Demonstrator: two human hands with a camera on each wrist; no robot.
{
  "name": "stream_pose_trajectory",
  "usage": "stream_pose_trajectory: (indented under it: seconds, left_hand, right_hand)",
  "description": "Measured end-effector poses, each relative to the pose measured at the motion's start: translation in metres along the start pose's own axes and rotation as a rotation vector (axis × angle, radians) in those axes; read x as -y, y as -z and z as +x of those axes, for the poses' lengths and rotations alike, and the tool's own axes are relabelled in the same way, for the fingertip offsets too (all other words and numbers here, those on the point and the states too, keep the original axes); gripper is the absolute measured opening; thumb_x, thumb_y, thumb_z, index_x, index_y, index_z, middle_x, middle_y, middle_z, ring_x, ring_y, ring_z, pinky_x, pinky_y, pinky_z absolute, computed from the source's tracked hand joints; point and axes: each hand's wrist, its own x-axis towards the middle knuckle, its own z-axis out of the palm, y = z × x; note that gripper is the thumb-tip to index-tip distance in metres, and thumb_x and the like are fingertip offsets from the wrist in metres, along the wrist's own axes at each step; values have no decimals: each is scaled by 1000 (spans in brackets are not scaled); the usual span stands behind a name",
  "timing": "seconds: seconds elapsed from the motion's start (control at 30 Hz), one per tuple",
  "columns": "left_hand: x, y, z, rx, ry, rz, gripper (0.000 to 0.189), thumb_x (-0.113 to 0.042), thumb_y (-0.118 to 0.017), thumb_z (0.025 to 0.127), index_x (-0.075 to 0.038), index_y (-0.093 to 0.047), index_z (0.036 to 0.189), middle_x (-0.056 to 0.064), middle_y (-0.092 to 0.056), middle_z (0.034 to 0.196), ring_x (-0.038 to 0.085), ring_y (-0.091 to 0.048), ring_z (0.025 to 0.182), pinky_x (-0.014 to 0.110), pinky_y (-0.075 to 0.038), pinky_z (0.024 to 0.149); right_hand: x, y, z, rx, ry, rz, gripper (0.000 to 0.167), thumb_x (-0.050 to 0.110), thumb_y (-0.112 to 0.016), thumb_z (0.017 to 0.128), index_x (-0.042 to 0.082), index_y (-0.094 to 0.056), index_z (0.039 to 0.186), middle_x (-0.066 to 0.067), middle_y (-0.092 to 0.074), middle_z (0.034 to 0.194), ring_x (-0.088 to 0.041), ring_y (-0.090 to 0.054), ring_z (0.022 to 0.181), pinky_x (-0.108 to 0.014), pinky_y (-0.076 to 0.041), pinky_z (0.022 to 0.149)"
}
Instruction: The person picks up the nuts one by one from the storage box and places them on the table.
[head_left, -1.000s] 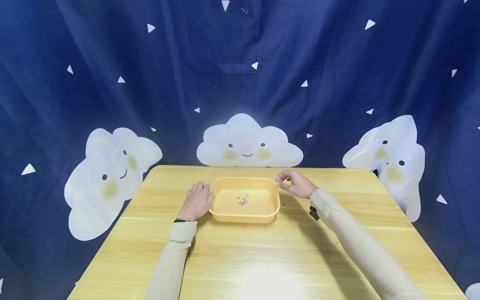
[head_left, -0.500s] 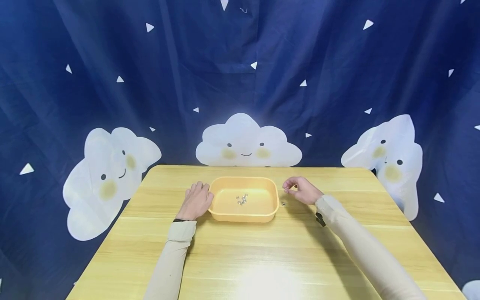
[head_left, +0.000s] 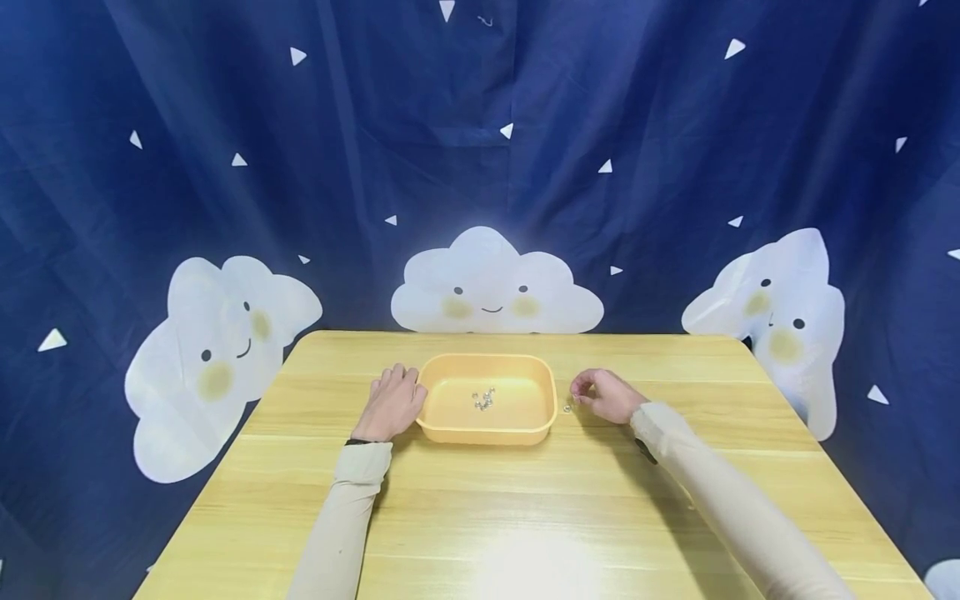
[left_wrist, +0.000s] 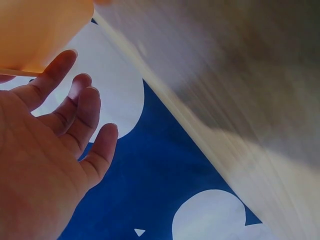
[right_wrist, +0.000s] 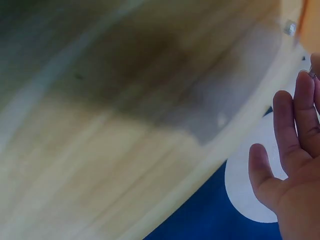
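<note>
A yellow plastic basin [head_left: 486, 436] stands at the middle of the wooden table, holding several small silvery nuts [head_left: 484, 400]. My left hand [head_left: 392, 403] grips its left rim; in the left wrist view the index finger lies along the outer wall and the thumb is mostly hidden. The other left fingers are loosely bent. Just right of the basin, my right hand [head_left: 609, 396] is low over the table, thumb and fingertips pinching a small silvery nut [right_wrist: 312, 74], mostly covered by the fingers. Another nut [head_left: 567, 408] lies on the table between the basin and those fingertips.
The wooden table [head_left: 480, 500] has its far edge close behind the basin. A dark blue curtain [head_left: 337, 167] with white clouds and triangles hangs behind and at both sides.
My right hand has left the basin's right rim, moved right and down to the table, and closed its fingertips on a nut. The left hand keeps its place.
</note>
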Motion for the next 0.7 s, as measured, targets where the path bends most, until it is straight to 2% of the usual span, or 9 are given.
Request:
stream_pose_trajectory:
  seconds: [0.27, 0.47, 0.7]
  left_hand:
    - [1, 0, 1, 14, 3, 3, 26, -24, -38, 104, -12, -54, 88, 11, -48, 98, 29, -40, 90, 38, -30, 75]
    - [1, -1, 0, 9, 2, 11, 26, -25, -37, 104, -11, -54, 89, 11, -49, 99, 30, -42, 91, 40, -32, 77]
    - [0, -1, 0, 5, 3, 15, 26, -24, -37, 104, -11, -54, 91, 12, -50, 100, 30, -43, 91, 41, -33, 77]
  right_hand:
    - [-5, -9, -4, 6, -31, -82, 6, 6, -74, 90, 11, -72, 93, -1, -72, 89, -9, -63, 86, -38, -54, 86]
    - [-5, -11, -5, -2, -7, -120, 7, 5, -74, 89, 12, -73, 91, 6, -71, 86, -7, -62, 82, -39, -53, 83]
    - [-6, -12, -3, -10, 22, -146, 10, 4, -75, 88, 13, -73, 89, 7, -72, 85, -7, -62, 82, -39, -52, 82]
